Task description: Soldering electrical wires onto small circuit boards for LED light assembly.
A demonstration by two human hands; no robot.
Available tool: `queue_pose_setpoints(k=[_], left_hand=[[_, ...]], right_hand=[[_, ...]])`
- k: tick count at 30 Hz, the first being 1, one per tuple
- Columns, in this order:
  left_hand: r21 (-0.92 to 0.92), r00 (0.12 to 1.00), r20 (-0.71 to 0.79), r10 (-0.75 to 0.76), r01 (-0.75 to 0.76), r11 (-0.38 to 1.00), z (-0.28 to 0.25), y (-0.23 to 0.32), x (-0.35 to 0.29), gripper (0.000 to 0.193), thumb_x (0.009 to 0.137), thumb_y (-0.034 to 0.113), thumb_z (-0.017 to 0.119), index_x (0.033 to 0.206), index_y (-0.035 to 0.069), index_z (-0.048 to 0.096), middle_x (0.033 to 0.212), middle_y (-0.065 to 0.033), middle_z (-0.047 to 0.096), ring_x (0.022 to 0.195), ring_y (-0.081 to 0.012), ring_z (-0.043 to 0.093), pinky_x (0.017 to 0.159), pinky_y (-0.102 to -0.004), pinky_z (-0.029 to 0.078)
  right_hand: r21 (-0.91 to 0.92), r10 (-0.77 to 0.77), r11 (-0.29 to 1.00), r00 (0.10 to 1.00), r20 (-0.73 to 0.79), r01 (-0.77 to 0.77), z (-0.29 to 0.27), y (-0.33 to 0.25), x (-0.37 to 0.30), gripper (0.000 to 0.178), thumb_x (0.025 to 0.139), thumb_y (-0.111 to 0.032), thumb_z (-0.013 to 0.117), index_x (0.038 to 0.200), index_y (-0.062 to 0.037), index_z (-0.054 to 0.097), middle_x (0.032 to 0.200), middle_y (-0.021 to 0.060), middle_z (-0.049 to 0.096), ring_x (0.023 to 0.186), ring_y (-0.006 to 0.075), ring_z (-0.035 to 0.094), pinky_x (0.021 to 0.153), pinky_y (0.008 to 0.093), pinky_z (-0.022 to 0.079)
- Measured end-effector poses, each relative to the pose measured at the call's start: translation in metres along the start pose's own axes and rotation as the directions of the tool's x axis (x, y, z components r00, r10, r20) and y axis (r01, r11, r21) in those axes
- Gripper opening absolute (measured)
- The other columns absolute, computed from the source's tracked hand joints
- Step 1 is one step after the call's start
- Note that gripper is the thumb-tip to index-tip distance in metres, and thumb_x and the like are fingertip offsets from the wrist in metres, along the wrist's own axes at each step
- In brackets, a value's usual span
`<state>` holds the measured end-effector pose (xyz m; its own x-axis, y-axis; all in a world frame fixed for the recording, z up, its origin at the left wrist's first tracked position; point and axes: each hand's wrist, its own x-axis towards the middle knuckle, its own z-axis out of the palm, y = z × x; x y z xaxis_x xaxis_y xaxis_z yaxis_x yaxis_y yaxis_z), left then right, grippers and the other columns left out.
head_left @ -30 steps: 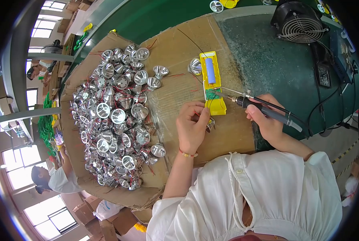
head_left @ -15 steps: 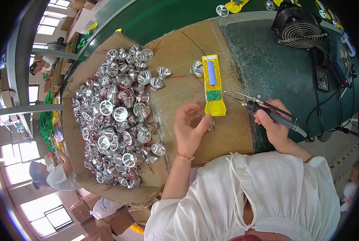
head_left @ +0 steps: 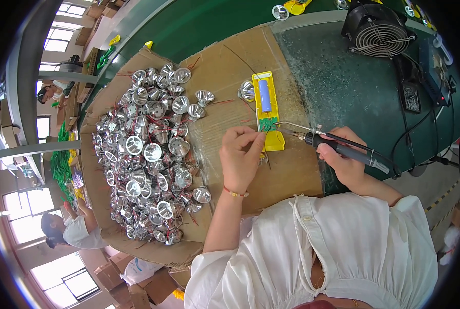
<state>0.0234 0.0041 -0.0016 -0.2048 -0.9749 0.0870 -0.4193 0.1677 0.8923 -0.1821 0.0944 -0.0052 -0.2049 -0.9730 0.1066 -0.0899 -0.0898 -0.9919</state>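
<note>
On the cardboard lies a yellow plastic casing (head_left: 275, 143) with a purple cylindrical battery (head_left: 264, 96) and a small green circuit board (head_left: 267, 123). My left hand (head_left: 240, 157) pinches thumb and forefinger together at the board's left edge, seemingly on a thin dark wire, mostly hidden by the fingertips. My right hand (head_left: 346, 159) is closed round a soldering iron (head_left: 343, 149) with a thin metal feed tube. The iron's tip and the tube's end reach the board from the right. One silver reflector cup (head_left: 247, 90) lies beside the casing, partly behind it.
A heap of silver reflector cups (head_left: 153, 152) with red wires fills the cardboard tray (head_left: 99, 206) on the left. A black fan (head_left: 379, 38) and a blue powered unit (head_left: 433, 72) with cables stand at the right. Other people work at the far left.
My left hand has closed from loosely spread fingers into a pinch at the board. The soldering iron has shifted left, its tip now at the board. The casing appears slightly further left.
</note>
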Motion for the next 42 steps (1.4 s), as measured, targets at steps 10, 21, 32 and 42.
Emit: queue_pose_setpoints(k=[10,21,32,42], left_hand=[[0.113,0.99,0.103,-0.093,0.081,0.99,0.0,0.003,0.001,0.008,0.072,0.006,0.067,0.077,-0.001,0.067,0.083,-0.0069,0.056,0.071,-0.0145,0.055,0.056,-0.0247,0.045],[0.1,0.995,0.095,-0.034,0.024,0.995,0.0,0.003,0.002,0.007,0.071,0.005,0.066,0.075,-0.001,0.067,0.082,-0.0079,0.056,0.069,-0.0136,0.056,0.057,-0.0237,0.046],[0.126,0.996,0.086,0.001,-0.011,0.992,0.001,0.001,0.002,0.007,0.071,0.005,0.066,0.074,-0.002,0.066,0.083,-0.0079,0.055,0.066,-0.0135,0.056,0.057,-0.0232,0.046],[-0.043,0.959,-0.106,-0.263,0.26,0.965,-0.001,0.015,0.0,0.011,0.077,0.007,0.065,0.085,-0.002,0.065,0.078,-0.0107,0.062,0.064,-0.0152,0.059,0.058,-0.0262,0.047]], right_hand=[[0.013,0.046,0.999,0.998,-0.034,-0.045,0.005,0.002,0.004,0.013,0.08,-0.006,0.062,0.086,0.0018,0.053,0.071,0.0079,0.06,0.06,0.0099,0.057,0.054,0.0222,0.047],[0.075,-0.007,0.997,0.994,-0.108,0.015,0.013,-0.004,0.003,0.013,0.079,-0.008,0.064,0.082,0.001,0.055,0.064,0.0046,0.06,0.054,0.0058,0.054,0.048,0.0202,0.042],[0.158,0.043,0.987,0.99,-0.133,-0.022,0.004,0.0,-0.001,0.014,0.08,-0.007,0.063,0.086,0.0014,0.053,0.07,0.0065,0.061,0.06,0.008,0.057,0.052,0.0211,0.046],[0.191,0.09,0.98,0.974,-0.208,-0.05,-0.026,0.009,0.002,0.015,0.081,-0.007,0.062,0.089,0.0014,0.053,0.07,0.0071,0.06,0.059,0.0086,0.056,0.052,0.0208,0.047]])
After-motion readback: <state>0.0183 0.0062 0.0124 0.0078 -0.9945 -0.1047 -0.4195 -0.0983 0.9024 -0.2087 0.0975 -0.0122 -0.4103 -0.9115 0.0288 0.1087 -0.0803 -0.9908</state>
